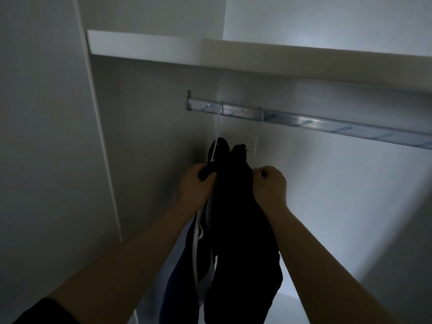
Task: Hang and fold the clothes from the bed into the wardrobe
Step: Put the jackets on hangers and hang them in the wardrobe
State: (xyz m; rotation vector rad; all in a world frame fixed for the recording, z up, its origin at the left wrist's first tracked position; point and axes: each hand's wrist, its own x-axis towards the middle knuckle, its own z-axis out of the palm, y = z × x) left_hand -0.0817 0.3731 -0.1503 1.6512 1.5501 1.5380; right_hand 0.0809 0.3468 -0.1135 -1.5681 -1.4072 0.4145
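Inside the wardrobe [145, 127], a black garment [238, 218] and a striped garment [198, 244] hang below the rail [304, 122] on white hangers [258, 134], the left hand [194, 183] gripping the striped garment's top, the right hand [270, 183], apart, pinching the black garment's shoulder.

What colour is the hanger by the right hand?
White; the hanger shows best in the head view.
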